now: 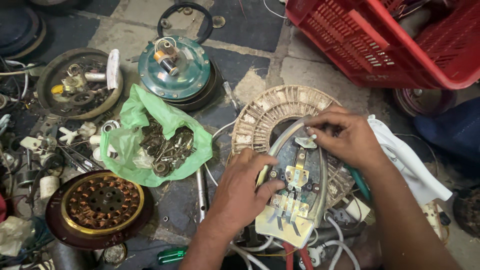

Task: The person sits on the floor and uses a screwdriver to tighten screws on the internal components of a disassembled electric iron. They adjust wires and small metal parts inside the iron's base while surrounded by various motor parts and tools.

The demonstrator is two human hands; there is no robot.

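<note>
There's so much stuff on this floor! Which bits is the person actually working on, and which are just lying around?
In hand:
left hand and right hand, both on the opened iron base

Lying about:
green bag of metal bits
copper-wound stator
teal motor housing
red crate
pale ring-shaped winding under the iron
green-handled screwdriver

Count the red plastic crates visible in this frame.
1. The red plastic crate sits at the top right on the floor, beyond the iron base that the left hand and right hand touch. Others may lie outside the frame.
</note>
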